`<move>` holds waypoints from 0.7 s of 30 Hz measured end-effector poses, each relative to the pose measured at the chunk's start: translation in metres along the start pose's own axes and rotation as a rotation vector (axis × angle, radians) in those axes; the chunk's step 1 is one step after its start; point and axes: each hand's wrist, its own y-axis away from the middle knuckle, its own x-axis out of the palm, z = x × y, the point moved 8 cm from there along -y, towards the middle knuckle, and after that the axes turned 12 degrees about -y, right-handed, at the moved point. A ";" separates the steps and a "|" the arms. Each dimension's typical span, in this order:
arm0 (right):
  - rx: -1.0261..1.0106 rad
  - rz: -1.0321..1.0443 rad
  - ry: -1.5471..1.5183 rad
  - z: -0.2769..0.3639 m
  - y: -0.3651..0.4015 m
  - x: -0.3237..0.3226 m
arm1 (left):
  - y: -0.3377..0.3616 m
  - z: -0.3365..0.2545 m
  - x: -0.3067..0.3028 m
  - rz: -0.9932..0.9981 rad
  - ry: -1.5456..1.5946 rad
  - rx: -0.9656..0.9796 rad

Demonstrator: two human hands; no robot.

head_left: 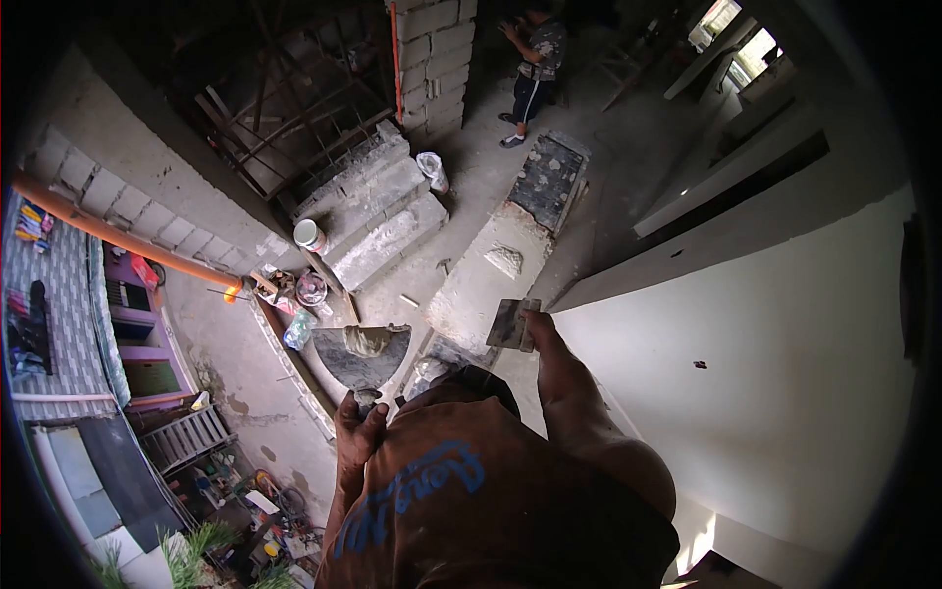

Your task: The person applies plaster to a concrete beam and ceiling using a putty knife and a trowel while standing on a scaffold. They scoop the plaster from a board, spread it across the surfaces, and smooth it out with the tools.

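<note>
Our left hand (355, 432) has its fingers wrapped tight round the handle of a wide trowel (343, 365), held out in front of us with a lump of plaster (369, 341) sitting near its far edge. Our right hand (542, 339) grips a small float (510, 324), fingers closed on it, its edge just beside the white wall (746, 373). We seem to stand high above the floor, with stairs (378, 211) and a bucket (310, 236) far beneath. The risk, as we judge it, is the plaster: if the trowel tips forward, the lump could slide off and drop. The float is held only at one end, so a knock against the wall could loosen it. A person (535, 59) works well apart, beyond the stairs.
</note>
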 end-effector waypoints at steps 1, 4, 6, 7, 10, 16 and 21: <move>0.004 -0.006 0.004 0.002 0.001 0.000 | 0.000 0.001 0.000 0.000 -0.008 0.002; 0.030 -0.018 -0.023 0.005 0.014 0.000 | 0.001 -0.001 0.001 -0.011 0.009 -0.004; 0.043 -0.003 -0.047 0.004 0.017 0.004 | 0.002 0.000 0.000 -0.003 0.008 -0.014; 0.056 0.011 -0.071 0.002 0.016 0.006 | 0.003 0.001 -0.001 0.005 0.006 -0.024; 0.064 0.014 -0.082 0.003 0.020 0.009 | 0.002 0.010 -0.005 0.007 -0.016 -0.047; 0.042 0.000 0.003 0.001 0.014 0.007 | 0.004 0.013 -0.006 0.004 0.011 -0.054; 0.033 -0.008 -0.040 0.004 0.023 0.009 | 0.006 0.004 -0.002 0.005 0.023 -0.048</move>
